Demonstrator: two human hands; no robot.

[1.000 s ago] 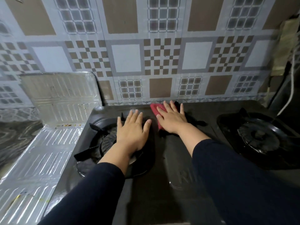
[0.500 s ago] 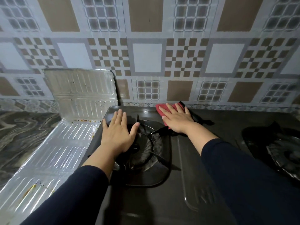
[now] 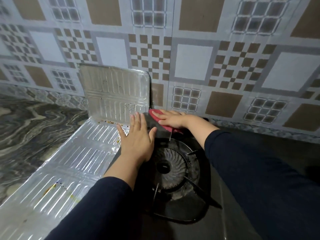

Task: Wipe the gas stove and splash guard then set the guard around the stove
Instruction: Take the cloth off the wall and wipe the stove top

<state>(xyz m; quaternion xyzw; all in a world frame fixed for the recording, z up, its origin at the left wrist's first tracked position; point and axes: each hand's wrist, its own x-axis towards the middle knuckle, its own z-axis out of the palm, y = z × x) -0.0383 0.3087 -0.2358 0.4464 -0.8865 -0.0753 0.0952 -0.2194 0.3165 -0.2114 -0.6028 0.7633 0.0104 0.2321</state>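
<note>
The black gas stove (image 3: 216,219) fills the lower right, its left burner (image 3: 170,168) with pan supports in the middle. My right hand (image 3: 173,119) presses flat on a red cloth (image 3: 156,116) at the stove's back left corner. My left hand (image 3: 136,139) lies flat, fingers spread, on the stove's left edge beside the burner, holding nothing. The silver foil splash guard (image 3: 69,163) lies on the counter left of the stove, with one stained panel (image 3: 114,96) leaning upright against the wall.
A tiled wall (image 3: 190,63) stands directly behind the stove. A marbled stone counter (image 3: 26,129) stretches to the left of the guard. Yellow and dark stains mark the guard's flat panels.
My right hand has slid the red cloth leftward along the stove's back edge to the back left corner. My left hand shifted left off the burner to the stove's edge. The view swung left.
</note>
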